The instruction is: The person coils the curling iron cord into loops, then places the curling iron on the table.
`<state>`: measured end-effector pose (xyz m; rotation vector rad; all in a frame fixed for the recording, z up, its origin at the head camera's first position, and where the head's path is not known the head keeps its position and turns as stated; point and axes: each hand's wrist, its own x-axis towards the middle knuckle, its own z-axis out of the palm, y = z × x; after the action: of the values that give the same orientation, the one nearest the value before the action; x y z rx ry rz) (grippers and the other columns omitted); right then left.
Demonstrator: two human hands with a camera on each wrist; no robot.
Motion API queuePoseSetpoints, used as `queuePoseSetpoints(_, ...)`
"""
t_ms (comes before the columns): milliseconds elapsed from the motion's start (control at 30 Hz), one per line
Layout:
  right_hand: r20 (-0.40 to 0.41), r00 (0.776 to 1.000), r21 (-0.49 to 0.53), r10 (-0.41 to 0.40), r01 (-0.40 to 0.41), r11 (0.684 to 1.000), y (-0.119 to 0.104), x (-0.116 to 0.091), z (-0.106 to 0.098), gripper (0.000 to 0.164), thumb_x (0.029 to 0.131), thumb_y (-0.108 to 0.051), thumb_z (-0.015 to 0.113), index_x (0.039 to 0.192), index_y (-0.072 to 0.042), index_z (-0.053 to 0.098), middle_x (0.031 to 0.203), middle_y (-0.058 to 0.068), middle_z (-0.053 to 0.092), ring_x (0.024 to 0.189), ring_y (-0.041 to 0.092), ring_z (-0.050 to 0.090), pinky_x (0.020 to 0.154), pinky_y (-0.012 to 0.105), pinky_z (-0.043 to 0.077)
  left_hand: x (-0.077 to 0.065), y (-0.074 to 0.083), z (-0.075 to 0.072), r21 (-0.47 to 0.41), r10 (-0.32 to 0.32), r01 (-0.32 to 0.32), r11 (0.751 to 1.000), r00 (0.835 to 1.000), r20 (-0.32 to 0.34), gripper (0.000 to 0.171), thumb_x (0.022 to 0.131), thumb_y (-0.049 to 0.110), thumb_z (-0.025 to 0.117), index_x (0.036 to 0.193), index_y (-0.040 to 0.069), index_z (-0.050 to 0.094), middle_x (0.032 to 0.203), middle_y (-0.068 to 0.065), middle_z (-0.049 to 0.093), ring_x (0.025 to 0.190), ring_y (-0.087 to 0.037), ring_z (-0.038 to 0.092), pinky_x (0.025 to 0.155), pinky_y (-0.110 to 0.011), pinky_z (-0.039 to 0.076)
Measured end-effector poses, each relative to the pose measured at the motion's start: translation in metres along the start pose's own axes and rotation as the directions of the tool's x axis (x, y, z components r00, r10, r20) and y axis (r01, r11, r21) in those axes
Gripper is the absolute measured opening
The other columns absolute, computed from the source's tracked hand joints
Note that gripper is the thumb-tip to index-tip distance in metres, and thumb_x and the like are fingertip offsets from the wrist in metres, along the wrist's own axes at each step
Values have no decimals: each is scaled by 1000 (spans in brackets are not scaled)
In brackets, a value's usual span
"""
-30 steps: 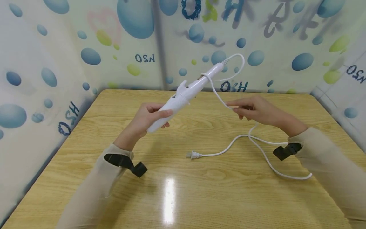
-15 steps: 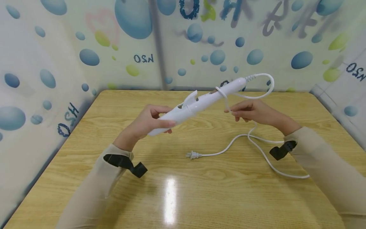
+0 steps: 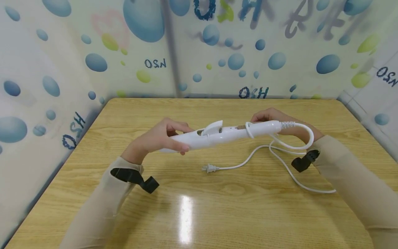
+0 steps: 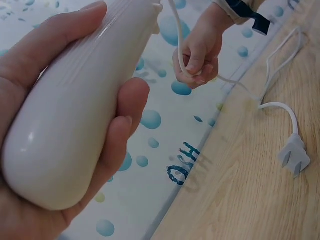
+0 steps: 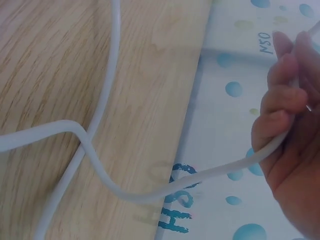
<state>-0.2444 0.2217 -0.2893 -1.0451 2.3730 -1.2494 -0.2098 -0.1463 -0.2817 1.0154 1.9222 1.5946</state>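
Observation:
A white corded hair curling iron (image 3: 214,136) is held above the table in the head view, nearly level. My left hand (image 3: 161,138) grips its thick rounded end, thumb on the near side; the left wrist view shows fingers wrapped around that end. A white power cord (image 3: 306,133) leaves the other end in a loop, with one turn around the body. Beyond that end is my right hand (image 3: 272,116), partly hidden behind the iron in the head view. In the right wrist view, its curled fingers (image 5: 280,100) hold the cord, which runs through them.
The cord's two-prong plug (image 3: 210,168) lies on the wooden table (image 3: 236,214), with loose cord curving right toward my right sleeve (image 3: 348,180). A patterned wall covering (image 3: 199,52) rises behind the table's back edge. Black straps with small dark blocks sit on both wrists.
The curling iron's corded end has swung down and right, from steeply tilted to nearly level. The cord's loop moved with it. My right hand stays close to its place, now partly behind the iron.

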Motion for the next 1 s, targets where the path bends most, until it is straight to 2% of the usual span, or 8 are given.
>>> queuePoseSetpoints(100, 3, 999, -24, 39, -39, 999, 0, 3, 0, 13, 93, -5, 53, 87, 0, 63, 66, 0, 54, 53, 10, 43, 47, 24, 39, 0, 0, 0, 26, -2, 1, 1000, 999, 37, 34, 72, 9, 76, 106, 16, 71, 89, -13, 58, 62, -20, 58, 56, -32, 52)
queuePoseSetpoints(333, 0, 999, -151, 48, -47, 987, -6, 10, 0, 16, 94, -14, 53, 85, -4, 62, 62, 3, 44, 52, 15, 37, 51, 28, 37, 0, 0, 1, 107, -52, 40, 993, 993, 110, 42, 71, 10, 77, 110, 0, 66, 92, -12, 59, 68, -20, 57, 58, -30, 51)
queuePoseSetpoints(567, -17, 998, -212, 62, -64, 975, -16, 14, -6, 17, 95, -18, 53, 86, -6, 63, 58, 2, 37, 47, 14, 31, 48, 29, 34, 1, 0, 2, 141, -113, 91, 986, 981, 158, 44, 71, 11, 77, 111, -1, 65, 93, -13, 58, 69, -20, 58, 57, -33, 53)
queuePoseSetpoints(700, -39, 999, -242, 31, -39, 969, -25, 16, -9, 16, 94, -18, 54, 86, -7, 63, 57, 1, 36, 46, 13, 30, 47, 29, 33, 2, 1, 3, 155, -153, 127, 980, 974, 165, 42, 71, 11, 77, 111, 1, 66, 93, -12, 60, 68, -19, 58, 57, -32, 53)
queuePoseSetpoints(800, -52, 998, -271, -22, 7, 962, -32, 17, -10, 15, 93, -15, 55, 85, -7, 64, 55, -1, 36, 46, 12, 29, 46, 28, 32, 2, 0, 4, 162, -178, 149, 975, 968, 177, 41, 72, 12, 77, 110, 2, 67, 93, -12, 62, 66, -19, 58, 57, -31, 52)
queuePoseSetpoints(1000, -97, 991, -329, -90, 54, 943, -52, 15, -10, 12, 92, -13, 57, 88, -6, 65, 53, -2, 38, 44, 10, 28, 44, 27, 29, 3, -4, 4, 140, -208, 182, 973, 956, 207, 38, 75, 14, 75, 110, 2, 67, 94, -13, 63, 63, -19, 59, 58, -30, 51)
